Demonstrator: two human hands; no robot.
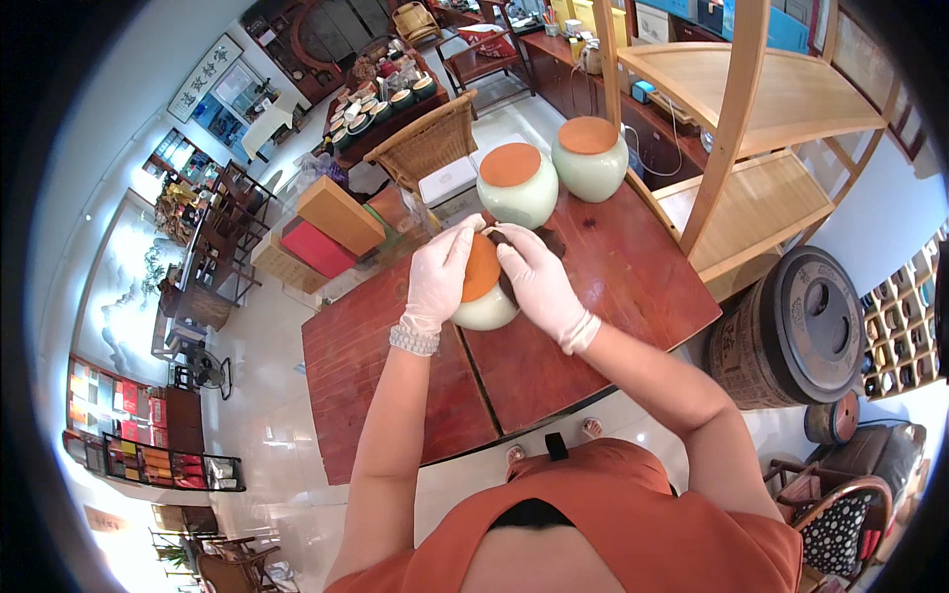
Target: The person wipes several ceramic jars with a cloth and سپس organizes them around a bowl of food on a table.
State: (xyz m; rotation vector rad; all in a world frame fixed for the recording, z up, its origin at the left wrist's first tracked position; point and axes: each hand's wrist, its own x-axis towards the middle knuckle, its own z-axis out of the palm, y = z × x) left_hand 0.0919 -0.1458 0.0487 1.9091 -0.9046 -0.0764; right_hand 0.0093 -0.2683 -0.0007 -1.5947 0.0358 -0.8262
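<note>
A pale green glazed ceramic jar (485,311) with an orange lid (482,270) stands on the red wooden table between my hands. My left hand (439,274), in a white glove, lies along the left side of the lid. Also gloved, my right hand (540,283) holds a dark brown cloth (507,285) against the jar's right side. Both hands' fingertips meet near the far edge of the lid. Behind them stand two more pale green jars with orange tops, one (519,199) just beyond my hands and one (593,169) farther right.
The red wooden table (400,370) has a dark seam down its middle. Stacked boxes (339,215) stand past its left corner. A light wooden shelf (749,211) borders the right, near a large lidded dark barrel (793,326). A wicker chair (430,141) stands behind.
</note>
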